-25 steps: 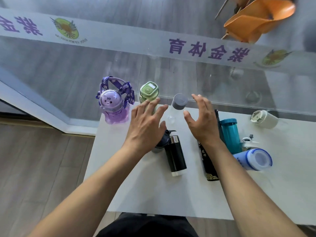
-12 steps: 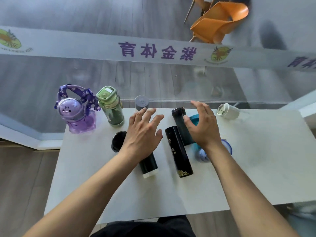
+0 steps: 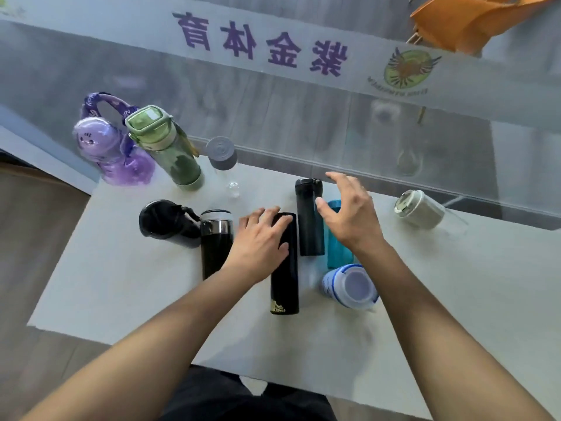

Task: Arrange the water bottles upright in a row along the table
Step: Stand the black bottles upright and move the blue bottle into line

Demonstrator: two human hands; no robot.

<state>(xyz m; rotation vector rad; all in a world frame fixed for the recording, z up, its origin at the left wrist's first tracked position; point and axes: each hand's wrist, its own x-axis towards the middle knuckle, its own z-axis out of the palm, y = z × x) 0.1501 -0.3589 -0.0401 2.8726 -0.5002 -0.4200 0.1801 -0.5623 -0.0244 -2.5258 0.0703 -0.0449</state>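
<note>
Three bottles stand upright at the back left of the white table (image 3: 121, 284): a purple bottle (image 3: 112, 150), a green bottle (image 3: 170, 147) and a clear bottle with a grey cap (image 3: 223, 159). The others lie on their sides: a wide black bottle (image 3: 165, 220), a black flask with a silver collar (image 3: 216, 244), a tall black flask with gold print (image 3: 284, 268), a dark flask (image 3: 309, 217), a teal bottle (image 3: 335, 250), a blue-and-white bottle (image 3: 349, 284) and a white-capped bottle (image 3: 420, 209). My left hand (image 3: 261, 241) rests, fingers spread, on the gold-print flask's top end. My right hand (image 3: 349, 211) hovers open over the dark flask and teal bottle.
A glass wall with purple lettering runs right behind the table's far edge. An orange chair (image 3: 473, 19) stands beyond the glass. Wooden floor shows left of the table. Bare tabletop lies at the front and the right.
My left hand has moved right, from over the silver-collared flask to the gold-print flask. My right hand stays above the dark flask, fingers spread. The head view has shifted.
</note>
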